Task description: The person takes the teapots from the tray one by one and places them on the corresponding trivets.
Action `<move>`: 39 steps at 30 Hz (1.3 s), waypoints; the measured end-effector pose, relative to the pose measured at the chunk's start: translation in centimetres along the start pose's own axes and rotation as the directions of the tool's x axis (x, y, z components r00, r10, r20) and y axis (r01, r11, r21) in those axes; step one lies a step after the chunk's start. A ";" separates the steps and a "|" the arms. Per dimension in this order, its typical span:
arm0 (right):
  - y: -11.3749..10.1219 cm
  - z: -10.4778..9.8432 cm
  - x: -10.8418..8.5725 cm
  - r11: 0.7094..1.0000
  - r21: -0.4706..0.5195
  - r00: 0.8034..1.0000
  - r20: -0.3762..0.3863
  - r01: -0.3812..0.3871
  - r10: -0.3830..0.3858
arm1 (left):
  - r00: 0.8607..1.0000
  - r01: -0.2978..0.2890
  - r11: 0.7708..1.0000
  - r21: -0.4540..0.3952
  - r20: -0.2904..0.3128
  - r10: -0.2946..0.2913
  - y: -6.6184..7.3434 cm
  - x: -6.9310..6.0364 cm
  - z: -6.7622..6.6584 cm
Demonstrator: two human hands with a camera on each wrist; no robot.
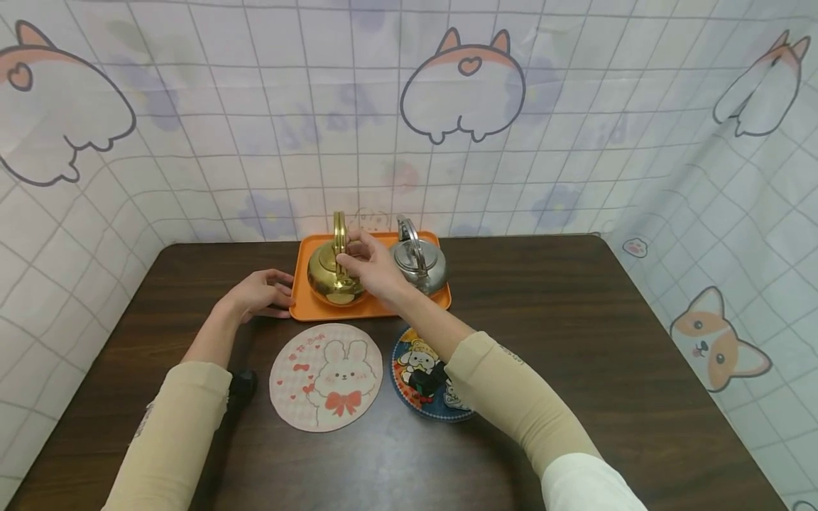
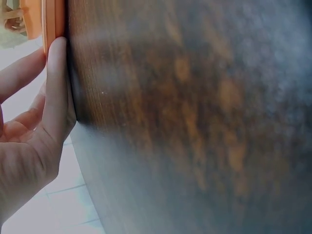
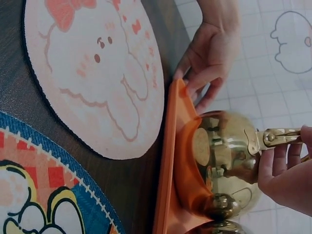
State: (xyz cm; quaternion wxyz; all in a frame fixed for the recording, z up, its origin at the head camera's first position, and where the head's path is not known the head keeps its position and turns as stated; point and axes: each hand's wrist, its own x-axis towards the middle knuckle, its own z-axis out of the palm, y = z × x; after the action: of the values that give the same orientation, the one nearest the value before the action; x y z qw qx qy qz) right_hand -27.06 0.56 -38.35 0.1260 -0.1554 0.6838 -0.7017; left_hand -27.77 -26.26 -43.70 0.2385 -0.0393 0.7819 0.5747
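A shiny gold kettle (image 1: 322, 273) stands upright on the left part of an orange tray (image 1: 309, 310). My right hand (image 1: 375, 271) holds its raised handle, with fingers curled about it in the right wrist view (image 3: 287, 168). To the right on the same tray sits a silver kettle (image 1: 432, 270), partly behind my right hand. At the tray's left edge, my left hand (image 1: 258, 292) touches the rim with its fingertips. The left wrist view shows these fingers (image 2: 57, 78) fairly straight against the tray's side (image 2: 52, 24).
In front of the tray lie a round pink rabbit mat (image 1: 307, 397) and a round blue cartoon mat (image 1: 409, 390), the latter partly under my right forearm. A small black object (image 1: 243, 383) is beside my left sleeve. A patterned cloth wall (image 1: 358, 170) rises behind the dark wooden table (image 1: 543, 312).
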 end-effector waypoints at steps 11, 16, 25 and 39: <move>-0.2 0.1 -0.5 1.000 0.017 1.000 -0.011 0.002 -0.002 | 1.000 -0.003 1.000 0.001 0.004 0.003 0.0 -0.2 0.3; -0.7 0.0 -0.9 1.000 -0.006 1.000 -0.002 0.013 -0.013 | 1.000 -0.002 1.000 0.001 0.004 0.002 -0.3 -0.1 0.3; -1.4 0.1 -1.7 0.999 -0.003 0.999 0.015 0.046 -0.046 | 1.000 -0.011 1.000 0.014 -0.004 0.011 0.0 -0.4 0.2; -2.0 0.3 -3.6 0.996 -0.027 0.994 0.075 0.081 -0.079 | 1.000 -0.016 1.000 0.010 0.014 0.015 0.0 -0.3 0.1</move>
State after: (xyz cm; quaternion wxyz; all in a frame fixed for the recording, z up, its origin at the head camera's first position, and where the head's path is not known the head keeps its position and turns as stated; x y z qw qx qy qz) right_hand -23.53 1.73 -36.55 0.1206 -0.2103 0.6824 -0.6896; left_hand -27.45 -26.22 -43.57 0.2397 -0.0279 0.7835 0.5727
